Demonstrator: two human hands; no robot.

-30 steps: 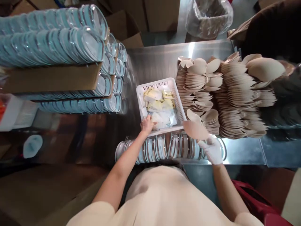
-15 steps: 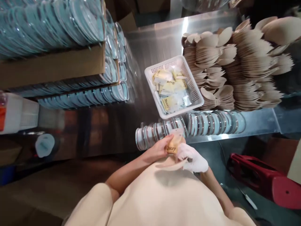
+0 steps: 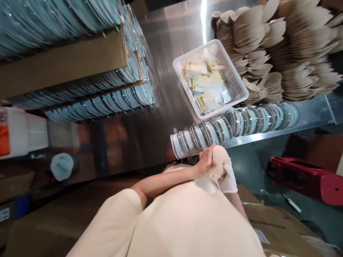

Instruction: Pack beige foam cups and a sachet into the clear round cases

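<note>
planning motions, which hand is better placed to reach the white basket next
Probably the left hand: it is nearer the white basket, while the gloved right hand grips the pale rounded piece.

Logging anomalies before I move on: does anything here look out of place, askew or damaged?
No spill or damage shows. Mildly odd: only the right hand, holding a beige pad, wears a white glove; the left hand is bare. Also, the packets lie jumbled, overlapping at mixed angles, though within the white basket.

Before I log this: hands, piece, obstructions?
White-gloved right hand holding beige oval piece; bare left hand at its edge. Row of clear round packages between hands and white perforated plastic basket.
</note>
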